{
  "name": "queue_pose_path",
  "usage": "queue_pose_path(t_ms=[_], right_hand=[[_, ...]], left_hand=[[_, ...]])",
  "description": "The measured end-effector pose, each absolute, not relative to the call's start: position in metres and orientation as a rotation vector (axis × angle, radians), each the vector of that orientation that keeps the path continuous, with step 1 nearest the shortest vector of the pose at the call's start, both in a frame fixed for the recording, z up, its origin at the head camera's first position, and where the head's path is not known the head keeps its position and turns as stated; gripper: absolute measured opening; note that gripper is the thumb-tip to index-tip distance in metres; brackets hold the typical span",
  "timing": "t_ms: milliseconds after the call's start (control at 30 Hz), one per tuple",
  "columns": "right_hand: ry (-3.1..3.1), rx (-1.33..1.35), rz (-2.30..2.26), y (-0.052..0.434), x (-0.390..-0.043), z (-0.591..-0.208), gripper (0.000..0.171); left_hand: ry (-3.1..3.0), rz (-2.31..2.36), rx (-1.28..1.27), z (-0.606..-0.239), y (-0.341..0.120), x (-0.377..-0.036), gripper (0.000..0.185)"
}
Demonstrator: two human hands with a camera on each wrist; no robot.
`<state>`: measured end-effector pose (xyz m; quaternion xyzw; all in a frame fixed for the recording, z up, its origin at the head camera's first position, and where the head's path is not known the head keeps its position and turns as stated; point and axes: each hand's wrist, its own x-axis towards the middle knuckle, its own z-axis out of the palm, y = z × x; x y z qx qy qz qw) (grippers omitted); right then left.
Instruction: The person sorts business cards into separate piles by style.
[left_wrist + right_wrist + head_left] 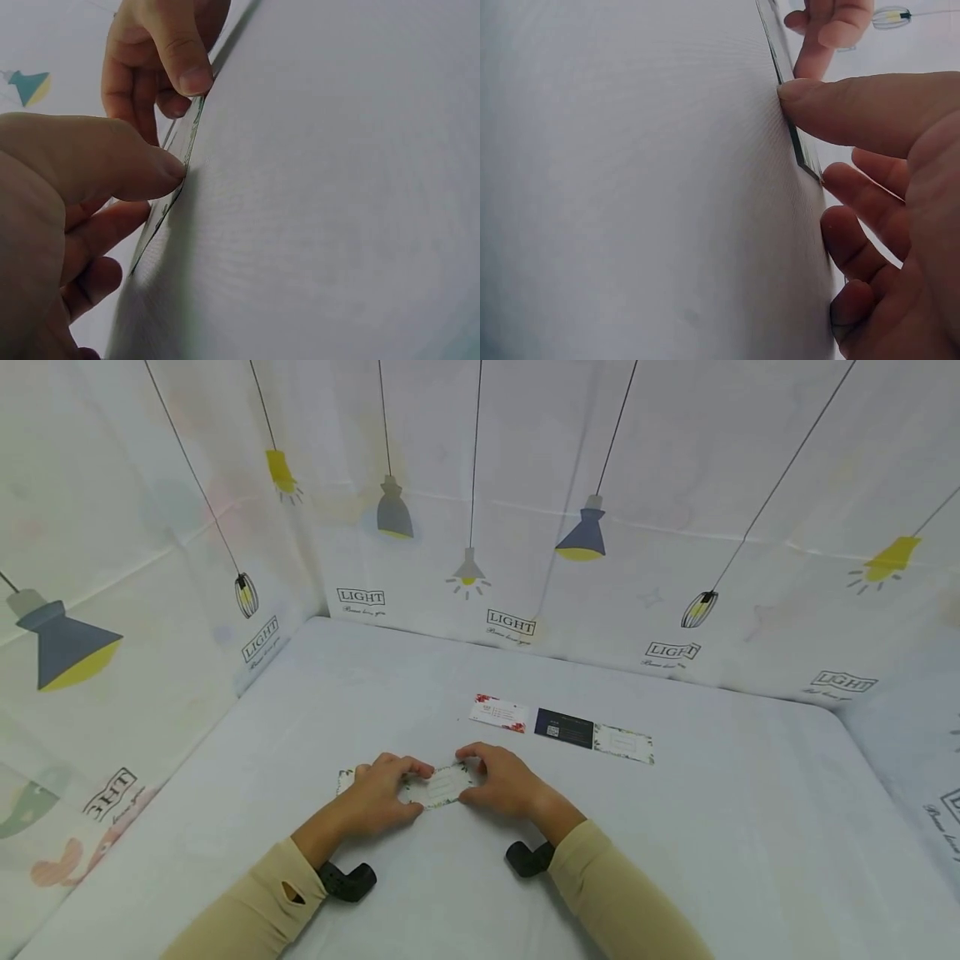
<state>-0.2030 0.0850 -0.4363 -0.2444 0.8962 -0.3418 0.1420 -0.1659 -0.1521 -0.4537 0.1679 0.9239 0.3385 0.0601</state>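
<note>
Both hands hold a white card point(442, 786) with a green leafy border and lines of print, low over the white table. My left hand point(381, 795) grips its left end, thumb at the near edge and fingers at the far edge. At the right end, my right hand point(501, 782) pinches it the same way. The card point(808, 154) appears nearly edge-on in the right wrist view, under the right thumb. Left of the left hand, a corner of a leafy-bordered card point(345, 779) shows; the hand hides the rest.
Farther back lie a white card with red flowers point(498, 713), a dark card point(565, 728) and another leafy-bordered white card point(624, 744), in a row. The white table point(720, 827) meets a curtain point(525, 460) printed with lamps at the back and sides.
</note>
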Motion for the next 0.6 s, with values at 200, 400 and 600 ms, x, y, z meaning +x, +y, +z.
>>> queue_pose_path(t_ms=[200, 400, 600], right_hand=[[2.570, -0.713, -0.994, 0.0855, -0.2032, -0.4385, 0.055], [2.538, -0.712, -0.981, 0.0852, -0.2039, -0.4388, 0.059], [2.535, -0.712, -0.985, 0.0856, -0.2037, -0.4377, 0.058]], left_hand=[[2.761, 1.070, 0.486, -0.4544, -0.1527, -0.1669, 0.035], [2.724, 1.110, 0.456, -0.4520, -0.1547, -0.1663, 0.036], [2.705, 1.119, 0.425, -0.4503, -0.1552, -0.1662, 0.035]])
